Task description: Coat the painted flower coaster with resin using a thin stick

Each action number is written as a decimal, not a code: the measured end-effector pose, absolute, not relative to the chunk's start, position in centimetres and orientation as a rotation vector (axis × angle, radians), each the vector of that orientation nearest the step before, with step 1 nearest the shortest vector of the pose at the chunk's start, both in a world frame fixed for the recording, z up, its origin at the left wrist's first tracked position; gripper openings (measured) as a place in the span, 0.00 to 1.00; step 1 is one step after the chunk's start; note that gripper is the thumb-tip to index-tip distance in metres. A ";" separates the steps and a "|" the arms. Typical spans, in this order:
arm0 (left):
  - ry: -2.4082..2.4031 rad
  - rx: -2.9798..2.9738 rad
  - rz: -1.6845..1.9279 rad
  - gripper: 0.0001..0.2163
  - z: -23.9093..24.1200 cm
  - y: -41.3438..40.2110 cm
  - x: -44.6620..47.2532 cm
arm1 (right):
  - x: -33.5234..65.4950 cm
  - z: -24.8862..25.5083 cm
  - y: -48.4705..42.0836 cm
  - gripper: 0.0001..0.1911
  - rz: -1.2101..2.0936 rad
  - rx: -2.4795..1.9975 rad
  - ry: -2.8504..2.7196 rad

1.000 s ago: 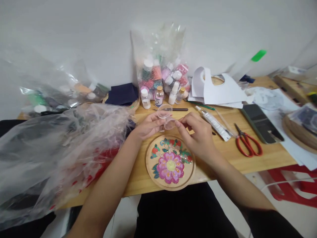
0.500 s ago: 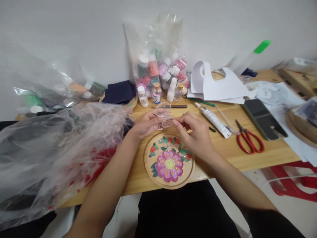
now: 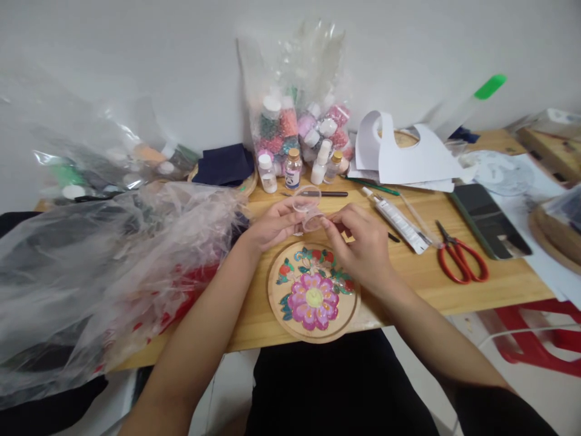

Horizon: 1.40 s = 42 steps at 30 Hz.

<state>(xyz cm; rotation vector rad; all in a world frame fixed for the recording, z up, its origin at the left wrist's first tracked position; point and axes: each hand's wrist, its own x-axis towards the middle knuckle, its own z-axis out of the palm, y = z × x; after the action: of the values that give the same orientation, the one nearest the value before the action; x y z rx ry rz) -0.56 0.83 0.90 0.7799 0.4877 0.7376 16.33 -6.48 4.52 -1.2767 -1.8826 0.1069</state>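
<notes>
My left hand (image 3: pixel 284 219) is closed around a small clear plastic cup (image 3: pixel 314 221) whose round lid (image 3: pixel 306 198) stands open behind it. My right hand (image 3: pixel 358 239) is closed in a pinch, thumb and forefinger at the cup's right rim. Anything thin between those fingertips is too small to make out. Just below both hands lies a round wooden plate (image 3: pixel 276 303), bearing a painted pink flower (image 3: pixel 313 301) with a yellow centre, red blooms and green leaves. Behind the cup, a dark-handled pen-like tool (image 3: pixel 331 194) rests on the table.
Small bottles (image 3: pixel 293 169) stand at the back before bags of jars (image 3: pixel 290 121). To the right lie a white tube (image 3: pixel 394 219), red-handled scissors (image 3: pixel 462 260), a phone (image 3: pixel 491 221) and cut white paper (image 3: pixel 408 160). Crumpled clear plastic (image 3: pixel 113 266) covers the left side.
The whole view has shifted slightly, so things sit a little further right. Both hands keep their places at the cup, with hardly any visible movement.
</notes>
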 end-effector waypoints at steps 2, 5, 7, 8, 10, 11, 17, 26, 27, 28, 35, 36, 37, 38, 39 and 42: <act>0.491 0.780 0.742 0.22 0.9 0.8 -0.6 | 16.4 4.4 -6.5 0.10 0.043 -1.269 -1.914; 0.475 0.774 0.742 0.21 0.9 0.9 -0.6 | 16.4 4.4 -6.5 0.10 -0.016 -1.267 -1.957; 0.458 0.766 0.739 0.20 0.8 0.9 -0.5 | 16.4 4.3 -6.5 0.10 -0.021 -1.269 -1.980; 0.450 0.764 0.736 0.20 0.8 0.9 -0.5 | 16.4 4.3 -6.5 0.10 -0.018 -1.267 -1.990; 0.441 0.767 0.733 0.20 0.7 1.0 -0.5 | 16.4 4.3 -6.5 0.10 -0.012 -1.262 -2.000; 0.441 0.770 0.734 0.20 0.7 1.0 -0.5 | 16.4 4.3 -6.6 0.10 -0.005 -1.260 -2.000; 0.442 0.800 0.730 0.21 0.6 1.0 -0.5 | 16.4 4.2 -6.7 0.09 0.187 -1.302 -1.936; 0.468 0.809 0.725 0.23 0.3 1.1 -0.5 | 16.3 4.7 -6.8 0.12 0.409 -1.273 -1.674; 0.466 0.798 0.724 0.23 0.3 1.1 -0.4 | 16.4 4.7 -6.8 0.12 0.435 -1.274 -1.644; 0.462 0.788 0.724 0.23 0.3 1.1 -0.4 | 16.5 4.7 -6.8 0.13 0.466 -1.278 -1.615; 0.440 0.798 0.729 0.23 0.5 1.1 -0.4 | 16.8 4.7 -6.9 0.17 0.610 -1.314 -1.509; 0.441 0.800 0.728 0.23 0.4 1.1 -0.4 | 16.8 4.7 -6.9 0.17 0.598 -1.326 -1.512; 0.445 0.799 0.727 0.23 0.4 1.1 -0.4 | 16.7 4.7 -6.8 0.17 0.586 -1.340 -1.518; 0.450 0.797 0.727 0.23 0.4 1.1 -0.4 | 16.6 4.7 -6.8 0.17 0.578 -1.356 -1.523; 0.456 0.796 0.726 0.24 0.4 1.1 -0.4 | 16.5 4.8 -6.8 0.17 0.576 -1.370 -1.527; 0.477 0.797 0.723 0.25 0.4 1.0 -0.4 | 16.2 4.8 -6.7 0.17 0.582 -1.394 -1.528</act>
<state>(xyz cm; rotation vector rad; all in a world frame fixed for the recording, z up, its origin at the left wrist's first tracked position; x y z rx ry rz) -0.37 1.04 0.43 0.7970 0.4765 0.7226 16.21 -6.66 4.82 -1.3938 -1.5284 0.5818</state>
